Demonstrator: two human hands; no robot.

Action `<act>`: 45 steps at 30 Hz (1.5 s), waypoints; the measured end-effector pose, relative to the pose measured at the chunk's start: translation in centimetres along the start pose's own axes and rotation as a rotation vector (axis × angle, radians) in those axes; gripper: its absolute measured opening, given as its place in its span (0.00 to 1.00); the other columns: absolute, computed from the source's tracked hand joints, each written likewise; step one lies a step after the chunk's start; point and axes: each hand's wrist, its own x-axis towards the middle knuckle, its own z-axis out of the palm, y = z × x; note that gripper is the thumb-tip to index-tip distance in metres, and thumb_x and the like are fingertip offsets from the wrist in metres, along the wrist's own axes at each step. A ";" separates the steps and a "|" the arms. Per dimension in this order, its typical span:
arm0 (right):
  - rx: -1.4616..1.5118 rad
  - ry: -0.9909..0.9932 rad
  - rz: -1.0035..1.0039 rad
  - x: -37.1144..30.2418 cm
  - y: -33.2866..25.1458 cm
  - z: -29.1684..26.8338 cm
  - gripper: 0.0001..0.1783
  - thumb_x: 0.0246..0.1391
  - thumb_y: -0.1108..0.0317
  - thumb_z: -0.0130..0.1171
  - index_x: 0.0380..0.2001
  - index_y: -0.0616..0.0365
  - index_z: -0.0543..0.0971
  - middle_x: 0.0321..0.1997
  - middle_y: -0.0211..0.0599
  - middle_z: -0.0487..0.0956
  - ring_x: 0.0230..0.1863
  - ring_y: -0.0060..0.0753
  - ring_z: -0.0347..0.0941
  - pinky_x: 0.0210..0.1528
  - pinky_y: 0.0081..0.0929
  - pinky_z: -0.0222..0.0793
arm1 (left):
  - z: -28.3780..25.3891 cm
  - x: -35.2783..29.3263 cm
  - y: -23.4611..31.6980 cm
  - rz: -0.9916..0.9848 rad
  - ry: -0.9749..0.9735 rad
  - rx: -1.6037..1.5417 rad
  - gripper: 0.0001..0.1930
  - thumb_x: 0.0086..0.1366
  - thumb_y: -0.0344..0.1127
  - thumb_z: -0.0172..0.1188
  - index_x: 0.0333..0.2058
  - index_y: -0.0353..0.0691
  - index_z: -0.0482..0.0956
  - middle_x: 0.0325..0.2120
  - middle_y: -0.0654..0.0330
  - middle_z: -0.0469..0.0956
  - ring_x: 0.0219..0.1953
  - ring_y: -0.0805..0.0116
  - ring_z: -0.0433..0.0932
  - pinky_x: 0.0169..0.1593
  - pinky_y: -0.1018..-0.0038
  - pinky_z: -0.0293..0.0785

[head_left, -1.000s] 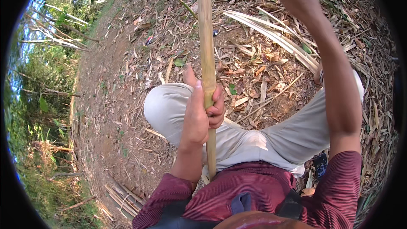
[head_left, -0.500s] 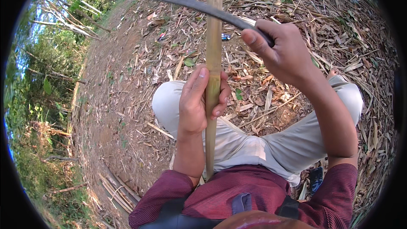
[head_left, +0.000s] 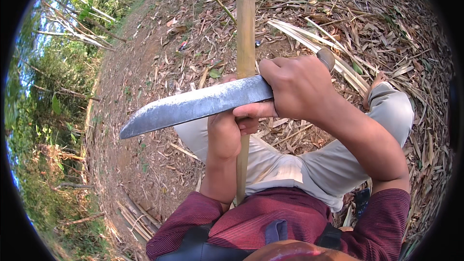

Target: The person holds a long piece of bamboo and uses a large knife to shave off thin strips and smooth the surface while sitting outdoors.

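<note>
A long, pale bamboo strip [head_left: 245, 29] runs from the top of the view down to my waist, between my legs. My left hand [head_left: 224, 135] is wrapped round it at about its middle, partly hidden behind a machete [head_left: 198, 101]. My right hand [head_left: 302, 84] grips the machete near where handle and blade meet, its round handle end sticking out at the far right. The wide, grey blade lies across the strip with its flat side showing, and its tip points left. My right thumb stretches along the lower edge of the blade, close to my left fingers.
Dry leaves and split strips [head_left: 333, 60] litter the ground ahead and to the right. My legs [head_left: 333, 164] are bent outward on both sides. A bundle of long strips [head_left: 137, 220] lies at the lower left. Near my right hip is a dark object [head_left: 361, 200].
My right hand has come down and left, bringing the machete from high across the strip to just over my left hand. The blade has turned from edge-on to flat side showing.
</note>
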 end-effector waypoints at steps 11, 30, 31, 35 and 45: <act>-0.177 0.179 0.012 1.4 4.7 0.4 0.43 0.45 0.21 0.53 0.15 0.56 0.67 0.13 0.38 0.69 0.15 0.41 0.71 0.20 0.36 0.67 | 1.4 -1.1 1.0 0.091 -0.022 0.223 0.18 0.78 0.47 0.38 0.48 0.38 0.69 0.20 0.71 0.63 0.17 0.88 0.54 0.19 0.86 0.48; 0.210 0.133 0.438 3.3 7.5 -2.9 0.49 0.59 0.25 0.41 0.09 0.65 0.71 0.08 0.41 0.65 0.13 0.38 0.63 0.21 0.39 0.60 | 0.1 0.8 1.2 0.048 -0.092 0.076 0.19 0.78 0.47 0.39 0.44 0.35 0.70 0.17 0.63 0.65 0.11 0.84 0.55 0.13 0.85 0.50; 0.216 0.130 0.417 3.3 7.3 -2.8 0.49 0.58 0.25 0.42 0.09 0.65 0.71 0.07 0.42 0.65 0.13 0.39 0.62 0.21 0.40 0.60 | 0.2 0.9 1.2 0.046 -0.096 0.071 0.19 0.78 0.47 0.39 0.44 0.35 0.70 0.17 0.63 0.65 0.11 0.84 0.55 0.13 0.85 0.50; 0.248 0.105 0.390 3.1 5.9 -2.8 0.44 0.58 0.29 0.47 0.11 0.63 0.74 0.09 0.43 0.69 0.15 0.46 0.72 0.23 0.41 0.67 | 0.6 0.9 1.1 0.031 -0.113 0.039 0.19 0.78 0.46 0.39 0.43 0.35 0.70 0.18 0.61 0.67 0.11 0.83 0.56 0.13 0.85 0.51; 0.047 0.025 0.007 0.9 2.8 -0.8 0.36 0.46 0.29 0.61 0.21 0.57 0.74 0.16 0.39 0.73 0.17 0.44 0.73 0.20 0.37 0.67 | 0.5 1.2 0.4 0.176 -0.045 0.181 0.17 0.76 0.43 0.43 0.42 0.32 0.71 0.19 0.53 0.73 0.12 0.74 0.66 0.13 0.81 0.58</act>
